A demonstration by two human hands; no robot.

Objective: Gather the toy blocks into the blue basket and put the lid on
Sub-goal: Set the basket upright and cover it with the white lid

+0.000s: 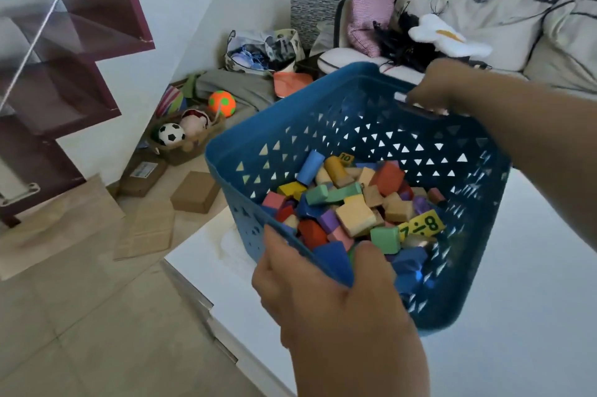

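Off to my left, a soccer ball (pixel 172 134) and an orange ball (pixel 222 103) sit below the stairs (pixel 80 41). My left hand (pixel 323 286) grips the near rim of the blue basket (pixel 290 138), thumb hooked inside and fingers curled round the outside. The basket is tilted over the corner of the white bench (pixel 533 283); I cannot tell whether it touches. The toy blocks (pixel 355 212) are heaped inside, toward me. My right hand (pixel 442 89) holds the far rim, fingers curled over the handle.

Left hand (pixel 326 286) at near side of blue basket (pixel 310 125), right hand (pixel 436 89) at far side; both forearms bare as far as visible.
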